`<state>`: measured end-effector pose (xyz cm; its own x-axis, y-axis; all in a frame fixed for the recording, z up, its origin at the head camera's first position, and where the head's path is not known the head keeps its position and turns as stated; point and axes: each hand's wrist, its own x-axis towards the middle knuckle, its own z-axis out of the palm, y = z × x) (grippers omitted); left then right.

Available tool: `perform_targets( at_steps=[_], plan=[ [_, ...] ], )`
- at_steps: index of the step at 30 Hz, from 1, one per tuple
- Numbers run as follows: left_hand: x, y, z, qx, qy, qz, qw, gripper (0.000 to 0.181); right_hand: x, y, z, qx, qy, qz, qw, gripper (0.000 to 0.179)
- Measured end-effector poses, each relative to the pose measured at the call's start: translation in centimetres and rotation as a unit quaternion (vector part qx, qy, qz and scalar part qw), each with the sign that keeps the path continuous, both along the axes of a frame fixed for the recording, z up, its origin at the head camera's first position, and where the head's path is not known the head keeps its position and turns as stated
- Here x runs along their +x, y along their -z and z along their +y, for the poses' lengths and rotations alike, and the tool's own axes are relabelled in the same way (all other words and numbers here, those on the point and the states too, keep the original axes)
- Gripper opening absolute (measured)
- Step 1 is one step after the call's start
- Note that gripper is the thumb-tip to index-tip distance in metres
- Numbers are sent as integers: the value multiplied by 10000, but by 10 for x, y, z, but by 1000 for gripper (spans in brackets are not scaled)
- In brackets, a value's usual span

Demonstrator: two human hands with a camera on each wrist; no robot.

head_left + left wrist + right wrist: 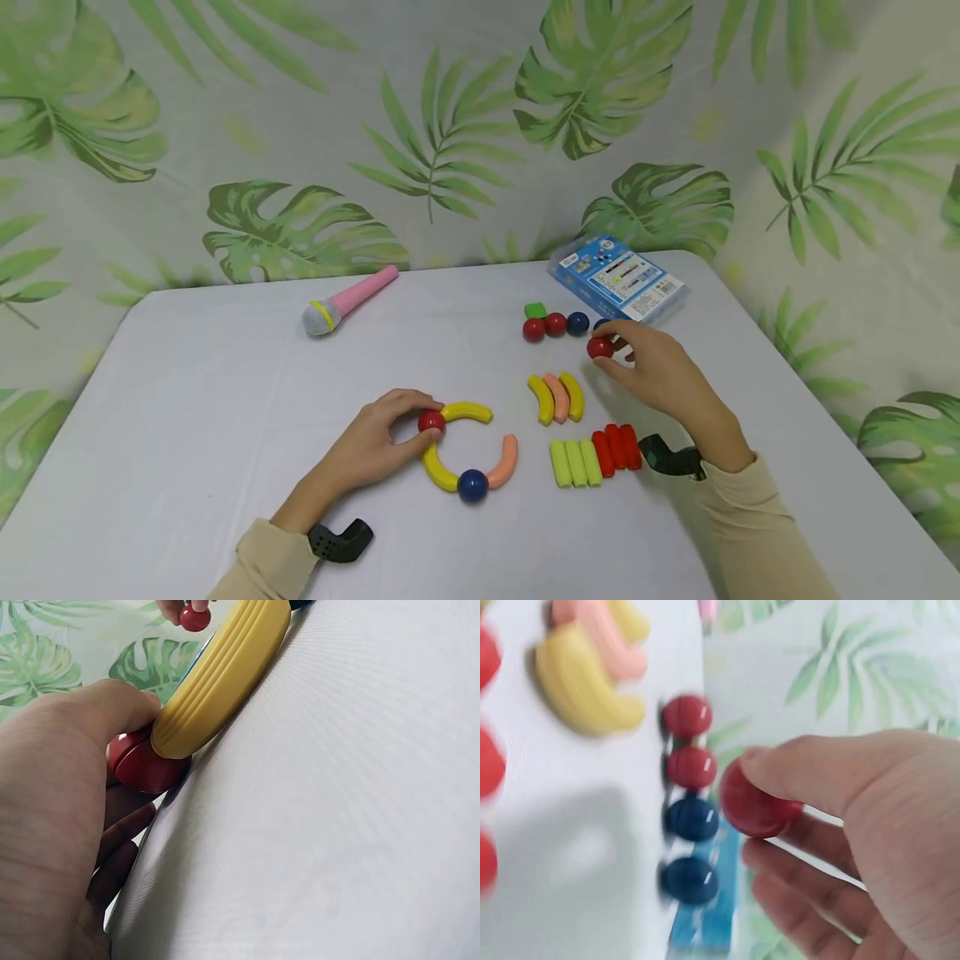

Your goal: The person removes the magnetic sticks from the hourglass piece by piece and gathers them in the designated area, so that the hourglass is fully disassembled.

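Observation:
My left hand (378,437) pinches a red ball (431,423) between thumb and fingers on the table. Two yellow curved sticks (467,412) meet that ball, forming part of an open ring. A dark blue ball (472,485) sits at the ring's near side, with a pink curved stick (503,463) running from it. Above the table, my right hand (656,367) pinches another red ball (756,801), held apart from a row of two red balls (556,324) and two dark blue balls (577,323). The right hand partly hides one blue ball in the head view.
Between the ring and the right forearm lie loose curved sticks (559,398), light green sticks (575,463) and red sticks (617,448). A green piece (536,310) is behind the balls. A blue box (621,277) and a pink toy microphone (352,300) lie farther back.

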<state>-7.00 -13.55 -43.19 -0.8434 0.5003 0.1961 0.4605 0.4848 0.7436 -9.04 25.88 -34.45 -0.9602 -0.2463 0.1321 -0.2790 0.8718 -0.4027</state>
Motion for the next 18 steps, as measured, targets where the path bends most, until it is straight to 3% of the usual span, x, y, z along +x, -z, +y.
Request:
perform_targets(
  at_steps=[5,11,18],
  plan=[
    [1,0,0,49,-15,23,10000,33,-9,10,24,-165,360,171,9991,33],
    [3,1,0,42,-35,-54,10000,33,-15,23,38,-346,599,4,9976,33],
    [1,-1,0,16,-55,-47,10000,33,-22,33,43,-195,905,-220,9955,37]
  ],
)
